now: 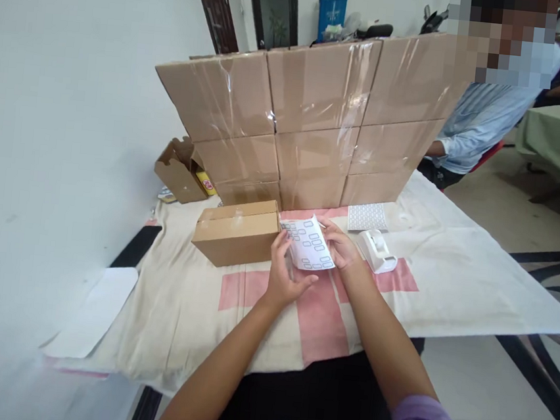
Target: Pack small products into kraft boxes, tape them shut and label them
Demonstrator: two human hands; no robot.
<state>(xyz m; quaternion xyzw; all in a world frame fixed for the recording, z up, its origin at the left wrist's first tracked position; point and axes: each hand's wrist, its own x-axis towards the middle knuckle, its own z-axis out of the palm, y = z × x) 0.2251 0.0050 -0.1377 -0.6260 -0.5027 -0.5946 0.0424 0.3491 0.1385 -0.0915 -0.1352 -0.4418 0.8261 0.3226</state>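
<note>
My right hand [340, 245] is closed on the right edge of a white sheet [311, 245] printed with rows of small dark-outlined rounded rectangles. The sheet is tilted and slightly curved above the cloth. My left hand [284, 280] is at the sheet's left edge, its fingers touching or very near it; the thumb stretches out apart below the sheet. Just left of the sheet is a closed brown cardboard box [238, 236] with clear tape on top. To the right of my right hand stands a white tape dispenser [379, 251].
Taped cardboard panels [318, 118] form a wall across the back. A white patterned sheet [367, 216] lies behind the dispenser. An open cardboard carton [182, 171] stands back left, and a white rounded sheet [94, 314] lies front left. A person [486, 124] sits beyond the wall.
</note>
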